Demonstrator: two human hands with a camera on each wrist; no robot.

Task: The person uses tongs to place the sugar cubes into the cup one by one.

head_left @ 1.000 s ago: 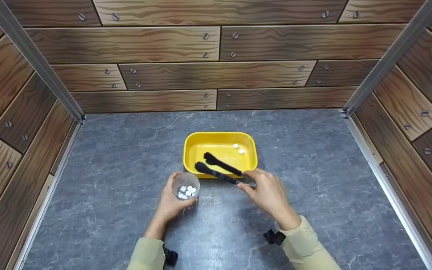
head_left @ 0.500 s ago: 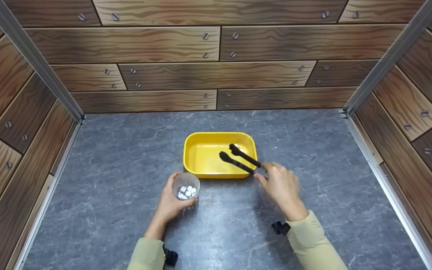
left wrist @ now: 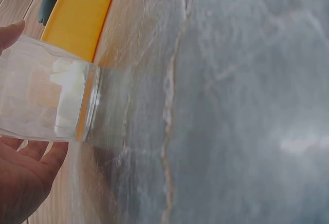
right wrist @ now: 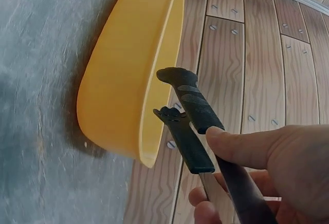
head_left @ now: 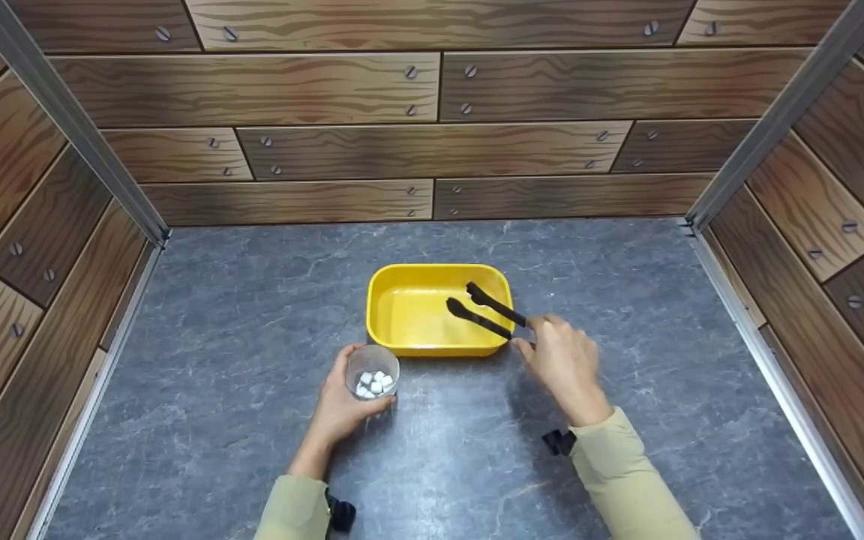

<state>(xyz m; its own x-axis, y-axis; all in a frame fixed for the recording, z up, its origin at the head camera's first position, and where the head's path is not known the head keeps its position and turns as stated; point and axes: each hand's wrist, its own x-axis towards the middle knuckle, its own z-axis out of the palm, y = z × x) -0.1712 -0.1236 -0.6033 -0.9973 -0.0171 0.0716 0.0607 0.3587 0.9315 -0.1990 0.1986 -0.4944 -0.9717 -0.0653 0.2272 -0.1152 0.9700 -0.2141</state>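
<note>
My left hand (head_left: 346,405) grips a clear cup (left wrist: 31,85), thumb on one side and fingers on the other. Several white cubes (head_left: 374,384) lie at the cup's bottom. Just behind the cup is a yellow tray (head_left: 409,350). With my right hand (head_left: 563,367) I hold a pair of tongs (right wrist: 193,106), whose black tips are spread apart over the tray's right half. In the head view, a sliver of white shows beside the far tip; the tongs hide most of what lies there. The right wrist view shows nothing between the tips.
The grey marbled tabletop (head_left: 252,315) extends around the tray. Wood-patterned panels (head_left: 432,150) stand at the back and both sides, with metal posts (head_left: 94,142) at the corners.
My right hand has moved right with the tongs, carrying their tips from the tray's front left to its right half, over the white cubes there. The left hand and cup have stayed put.
</note>
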